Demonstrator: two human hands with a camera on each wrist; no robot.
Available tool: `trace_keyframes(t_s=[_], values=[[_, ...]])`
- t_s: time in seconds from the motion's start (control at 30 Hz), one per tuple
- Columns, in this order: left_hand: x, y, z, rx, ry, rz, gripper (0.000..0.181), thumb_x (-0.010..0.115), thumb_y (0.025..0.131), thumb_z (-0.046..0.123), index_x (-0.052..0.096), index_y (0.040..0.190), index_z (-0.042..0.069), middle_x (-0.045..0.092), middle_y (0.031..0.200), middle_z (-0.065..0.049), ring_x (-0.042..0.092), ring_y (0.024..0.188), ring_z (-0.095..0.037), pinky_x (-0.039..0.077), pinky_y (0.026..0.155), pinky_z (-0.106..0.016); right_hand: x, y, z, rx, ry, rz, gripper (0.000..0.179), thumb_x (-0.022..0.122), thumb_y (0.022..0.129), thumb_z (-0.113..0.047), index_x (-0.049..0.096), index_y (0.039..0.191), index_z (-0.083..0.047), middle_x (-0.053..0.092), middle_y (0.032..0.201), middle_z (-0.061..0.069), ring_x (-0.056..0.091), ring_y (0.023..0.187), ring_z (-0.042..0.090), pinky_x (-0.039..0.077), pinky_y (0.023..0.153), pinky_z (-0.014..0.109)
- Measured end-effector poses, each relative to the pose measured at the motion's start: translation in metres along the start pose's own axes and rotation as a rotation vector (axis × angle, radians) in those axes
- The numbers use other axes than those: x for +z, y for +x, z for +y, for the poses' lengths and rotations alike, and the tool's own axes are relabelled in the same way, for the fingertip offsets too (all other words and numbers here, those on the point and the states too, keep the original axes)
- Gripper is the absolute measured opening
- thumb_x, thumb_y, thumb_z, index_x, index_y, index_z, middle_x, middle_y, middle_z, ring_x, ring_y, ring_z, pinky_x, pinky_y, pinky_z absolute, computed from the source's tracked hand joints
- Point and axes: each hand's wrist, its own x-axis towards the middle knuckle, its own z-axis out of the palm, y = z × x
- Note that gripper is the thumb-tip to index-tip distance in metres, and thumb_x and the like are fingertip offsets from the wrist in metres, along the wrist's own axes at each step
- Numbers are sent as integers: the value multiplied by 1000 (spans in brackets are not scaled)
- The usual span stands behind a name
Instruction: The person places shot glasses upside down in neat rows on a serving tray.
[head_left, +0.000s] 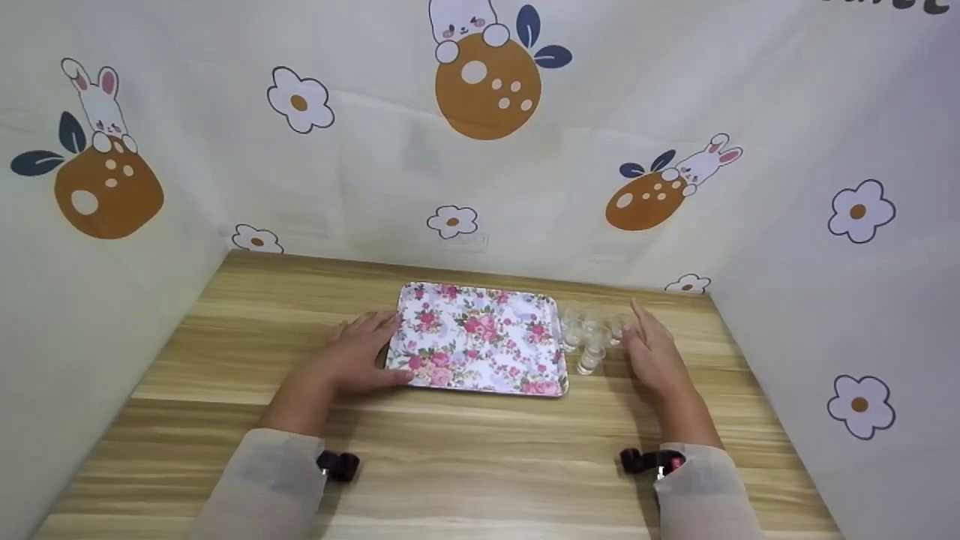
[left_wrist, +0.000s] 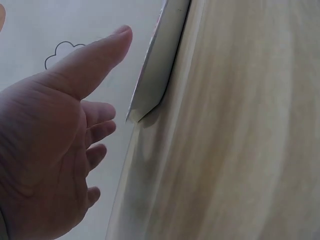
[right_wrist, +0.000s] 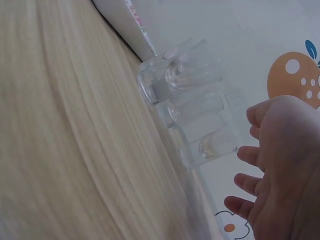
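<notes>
A white tray (head_left: 480,356) with a pink floral print lies flat on the wooden table. Beside its left edge is my left hand (head_left: 364,356), its thumb overlapping the front left corner in the head view. In the left wrist view a gap shows between that hand and the tray's raised rim (left_wrist: 160,65); it holds nothing. Several small clear glasses (head_left: 591,358) stand upright in a cluster along the tray's right edge. To the right of them is my right hand (head_left: 654,356), holding nothing. The right wrist view shows its loosely bent fingers near the closest glass (right_wrist: 215,145).
The wood-grain table (head_left: 480,465) is enclosed at the back and both sides by a pale cloth backdrop (head_left: 375,165) printed with rabbits, oranges and flowers. Dark wrist cameras (head_left: 341,465) are strapped on both sleeves.
</notes>
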Motion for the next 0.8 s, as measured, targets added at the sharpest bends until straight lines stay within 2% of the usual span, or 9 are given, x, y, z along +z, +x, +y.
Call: trace_keyframes(t_s=[0.2, 0.33, 0.4, 0.47, 0.57, 0.67, 0.8], values=[[3, 1, -1, -1, -29, -39, 108, 76, 93, 60, 26, 170, 5, 17, 182, -10, 14, 167, -44, 10, 133, -71, 3, 4, 2, 85, 177, -18, 73, 54, 109, -24, 20, 173, -12, 30, 175, 20, 30, 161, 45, 27, 132, 63], [3, 1, 0, -18, -60, -62, 110, 77, 93, 58, 19, 171, 7, 11, 183, -9, 15, 166, -46, 16, 133, -69, 10, 7, 7, 102, 258, -4, 78, 63, 104, -15, 23, 170, -3, 42, 168, 26, 44, 153, 43, 38, 129, 54], [2, 1, 2, -23, -76, -75, 111, 77, 93, 58, 17, 172, 7, 9, 183, -9, 15, 166, -47, 19, 133, -68, 14, 8, 10, 113, 271, 6, 79, 66, 103, -13, 24, 169, 1, 50, 161, 28, 51, 148, 41, 45, 124, 42], [1, 1, 3, -24, -85, -83, 111, 77, 94, 57, 16, 172, 7, 8, 183, -8, 15, 166, -47, 20, 133, -67, 18, 10, 12, 125, 277, 30, 77, 67, 103, -12, 27, 167, 3, 56, 155, 30, 57, 142, 39, 51, 113, 27], [0, 1, 4, -31, -80, -89, 111, 77, 94, 57, 16, 172, 8, 7, 183, -7, 15, 166, -47, 20, 134, -66, 22, 11, 16, 147, 249, 78, 72, 69, 103, -13, 35, 164, 3, 64, 147, 29, 62, 135, 35, 48, 96, 10], [1, 1, 3, -34, -82, -94, 111, 77, 94, 58, 16, 172, 7, 6, 184, -6, 14, 166, -47, 19, 134, -66, 25, 12, 17, 157, 221, 114, 64, 71, 102, -15, 47, 158, 4, 67, 143, 28, 65, 132, 34, 47, 92, 8], [3, 1, 2, -33, -93, -99, 112, 76, 94, 58, 15, 172, 7, 6, 184, -6, 13, 167, -46, 19, 134, -65, 27, 12, 18, 164, 189, 138, 54, 74, 100, -18, 59, 148, 2, 70, 138, 27, 68, 128, 34, 50, 94, 14]])
